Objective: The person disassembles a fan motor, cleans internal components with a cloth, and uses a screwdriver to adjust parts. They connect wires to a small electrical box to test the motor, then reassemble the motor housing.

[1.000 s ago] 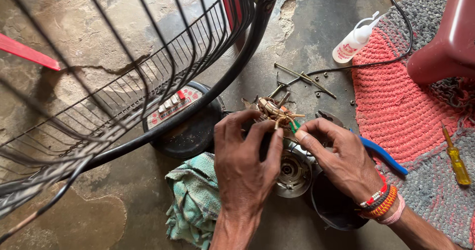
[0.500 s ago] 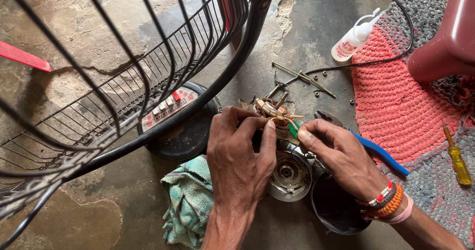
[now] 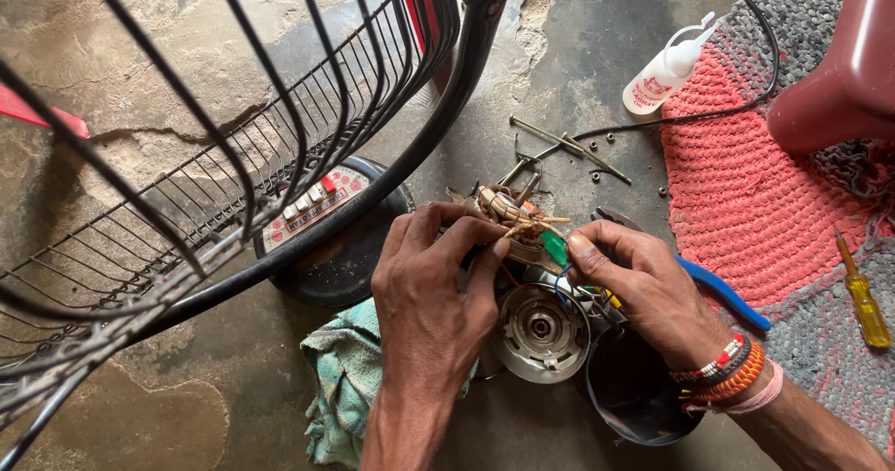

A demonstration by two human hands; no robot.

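Note:
My left hand [image 3: 431, 294] pinches the copper-wound fan motor coil [image 3: 508, 212] with thumb and fingers on its near side. My right hand [image 3: 643, 284], with several bright bangles at the wrist, holds the same coil at a green piece [image 3: 556, 247] and its thin coloured wires. Just below the coil lies a round silver motor housing [image 3: 541, 331], and under my right wrist sits a dark round cover [image 3: 634, 392]. Both hands meet over the motor parts on the concrete floor.
A black wire fan guard [image 3: 233, 154] and the fan's round base with a button panel [image 3: 312, 214] fill the left. A teal rag [image 3: 340, 387] lies under my left forearm. Blue-handled pliers [image 3: 722, 289], long screws [image 3: 569, 145], a white oil bottle [image 3: 662, 70], a yellow screwdriver [image 3: 862, 294], a pink rug and a maroon stool stand right.
Both hands shifted slightly on the coil; my left fingers have closed further onto its near edge. The view has drifted a little. Nothing else moved.

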